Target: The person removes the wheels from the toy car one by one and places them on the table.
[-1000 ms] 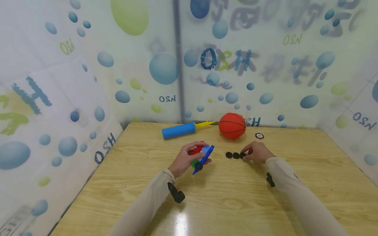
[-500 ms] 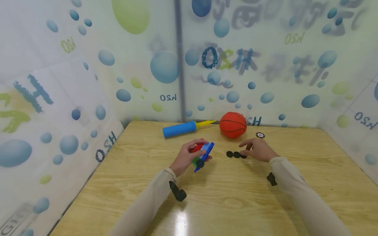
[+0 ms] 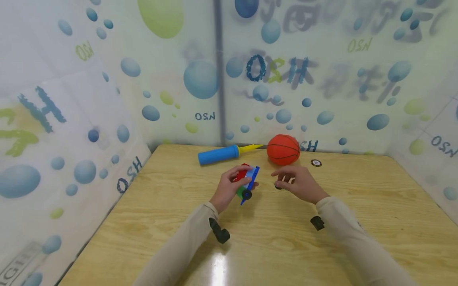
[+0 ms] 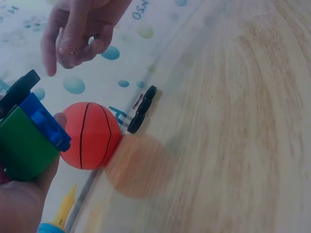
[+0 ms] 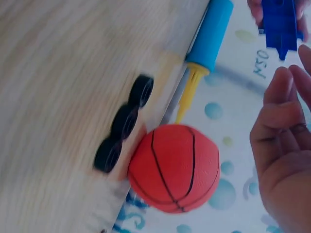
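Note:
My left hand [image 3: 225, 190] holds a toy vehicle [image 3: 252, 177] of blue, red, green and light blue parts, tilted, with a black wheel [image 3: 247, 194] at its lower end. In the left wrist view the toy's green block [image 4: 28, 143] and blue base [image 4: 44, 122] show. My right hand [image 3: 302, 184] hovers to the right of the toy, fingers loosely bent, with nothing visible between them. Three small black wheels [image 5: 124, 121] stand in a touching row on the table in the right wrist view. From the head, my right hand hides most of that row.
A red toy basketball [image 3: 283, 150] sits at the table's back edge. Left of it lies a blue hand pump [image 3: 219, 155] with a yellow nozzle. A round black-and-white chip [image 3: 316, 163] lies to the right. Patterned sheets [image 3: 171, 95] enclose the wooden table [image 3: 286, 246].
My right hand has lifted off the row of black wheels and moved left toward the toy. The left hand still holds the toy vehicle, now turned a little more upright.

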